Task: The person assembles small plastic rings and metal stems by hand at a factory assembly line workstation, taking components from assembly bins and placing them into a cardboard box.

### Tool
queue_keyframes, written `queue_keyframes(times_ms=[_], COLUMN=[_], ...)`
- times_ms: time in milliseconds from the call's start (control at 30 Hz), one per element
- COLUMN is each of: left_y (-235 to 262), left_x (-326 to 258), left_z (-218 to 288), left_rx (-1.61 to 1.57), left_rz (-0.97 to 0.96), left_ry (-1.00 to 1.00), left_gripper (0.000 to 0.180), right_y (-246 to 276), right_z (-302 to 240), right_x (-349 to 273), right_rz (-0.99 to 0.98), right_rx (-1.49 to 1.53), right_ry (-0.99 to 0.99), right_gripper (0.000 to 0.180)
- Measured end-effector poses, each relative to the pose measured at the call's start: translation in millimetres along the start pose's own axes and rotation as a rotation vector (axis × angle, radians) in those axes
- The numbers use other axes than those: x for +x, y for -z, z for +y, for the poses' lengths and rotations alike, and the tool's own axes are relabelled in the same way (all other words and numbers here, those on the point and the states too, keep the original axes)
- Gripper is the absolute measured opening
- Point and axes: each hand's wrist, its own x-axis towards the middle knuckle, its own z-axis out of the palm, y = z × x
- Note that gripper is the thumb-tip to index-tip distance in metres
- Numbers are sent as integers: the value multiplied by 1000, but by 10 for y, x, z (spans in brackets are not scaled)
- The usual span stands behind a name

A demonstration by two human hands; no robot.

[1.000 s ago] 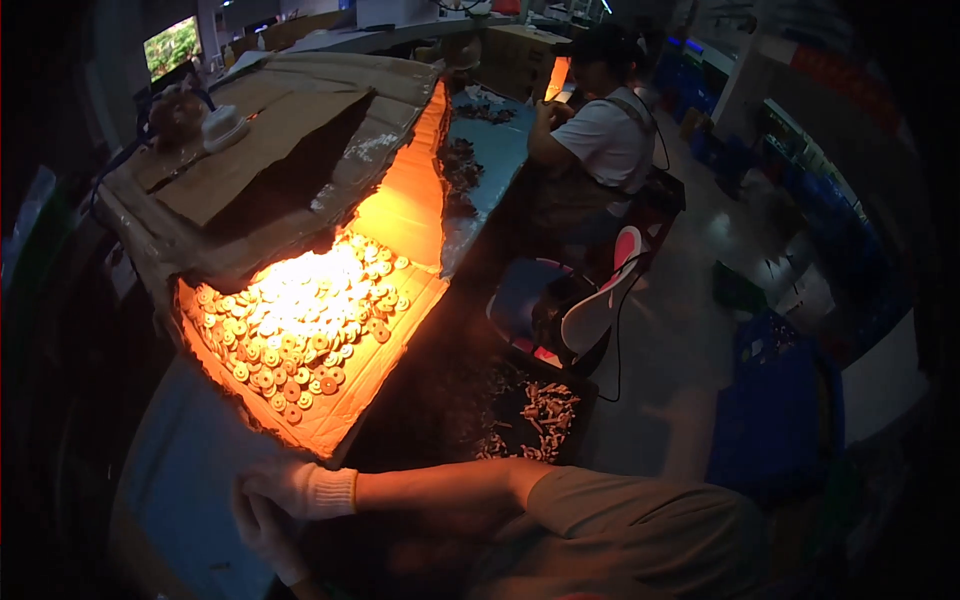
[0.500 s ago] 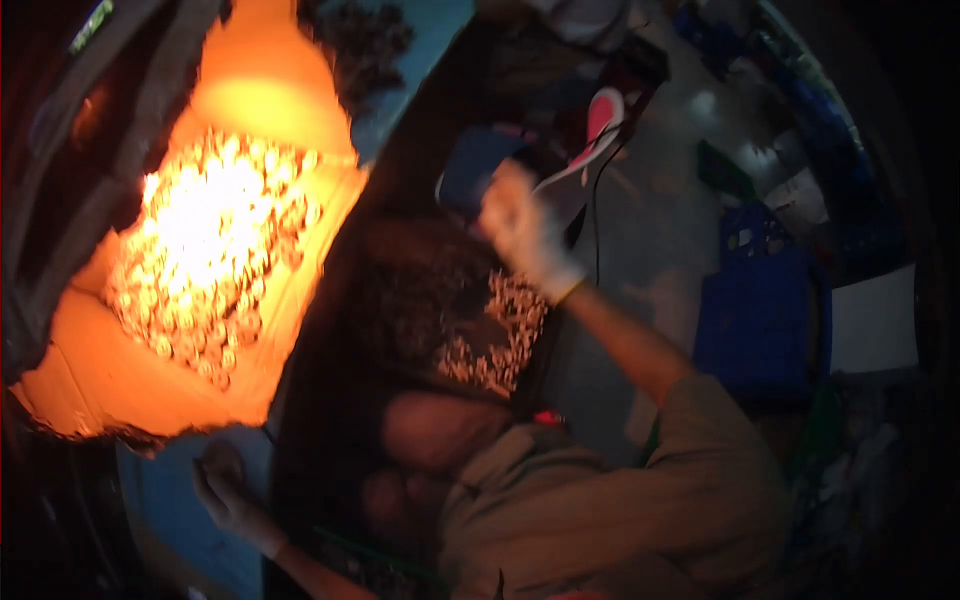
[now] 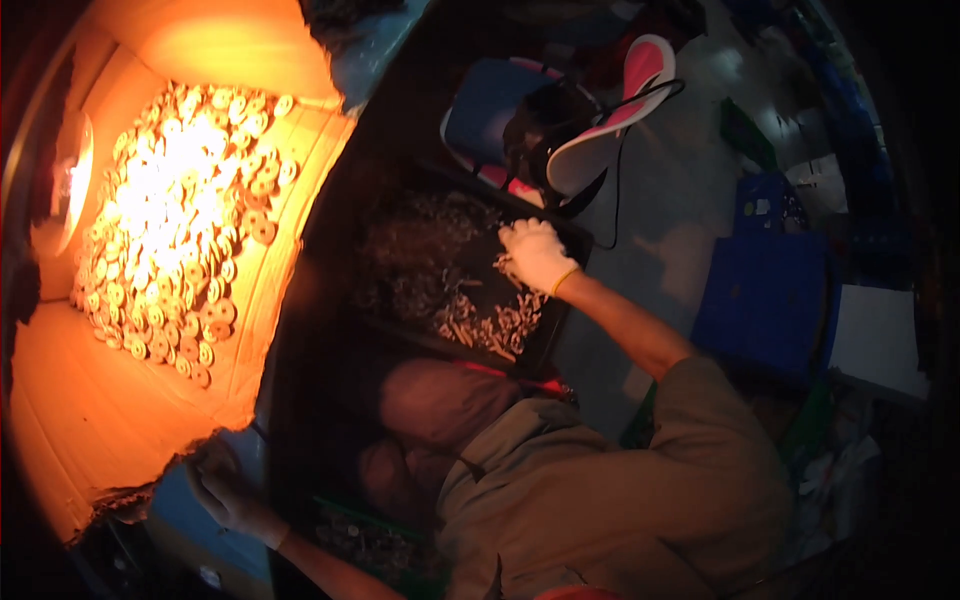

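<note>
My right hand [image 3: 538, 255], in a white glove, reaches down into a dark tray [image 3: 553, 325] at the middle. Its fingers are curled in at the edge of a pile of small, light, elongated pieces [image 3: 490, 322]; what they grip is hidden. Darker small parts [image 3: 420, 250] fill the tray's left side. At the lower left my left hand [image 3: 235, 505], gloved and dim, rests by a blue surface [image 3: 185, 500]. Its fingers are bent around something dark that I cannot make out. Above it, many small round discs with holes [image 3: 210, 320] lie in a brightly lit cardboard box [image 3: 90, 390].
A glowing lamp [image 3: 75, 190] stands at the box's left side. Past the tray are a blue-topped stool-like item [image 3: 480, 120] and a pink-and-white curved object [image 3: 590, 150] with a black cable. Blue bins [image 3: 765, 310] stand at right. A dark clump [image 3: 345, 10] lies at the top.
My right hand has come down and nearer, from above the blue-topped item into the tray. My left hand has stayed nearly in place. The view has shifted, and the lamp now shows.
</note>
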Motion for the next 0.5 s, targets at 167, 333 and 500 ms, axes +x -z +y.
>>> queue_keyframes(times_ms=[167,333,500], left_y=[202,90,23], left_x=[28,6,-12], left_z=[-536,-433,-286], left_rx=[-87,-273,-294], left_rz=[-8,-14,-36], left_ry=[-84,-111,-68], left_gripper=[45,45,44], right_y=[-384,-469,-276], right_z=[-340,-343,-440], right_x=[-96,-63,-64], right_rz=[-44,-213,-273], right_rx=[-315,-197,-238], right_ry=[243,87,241], right_gripper=[28,31,31])
